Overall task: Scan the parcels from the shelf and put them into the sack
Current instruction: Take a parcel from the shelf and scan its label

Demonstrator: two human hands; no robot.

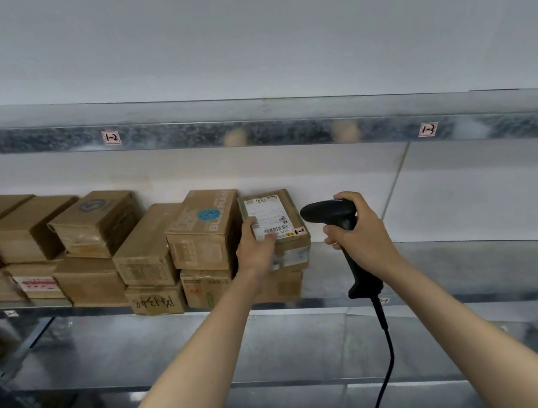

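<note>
A small cardboard parcel (272, 215) with a white barcode label on top sits at the right end of a row of boxes on the metal shelf (475, 254). My left hand (256, 248) grips this parcel at its near left corner, thumb on the label. My right hand (356, 229) holds a black corded barcode scanner (329, 212) by its handle. The scanner's head points left at the parcel, a short gap away. No sack is in view.
Several brown cardboard boxes (146, 252) are stacked two high along the shelf to the left. An upper shelf rail (250, 130) with small tags runs overhead. The scanner cable (388, 360) hangs down in front of a lower shelf level.
</note>
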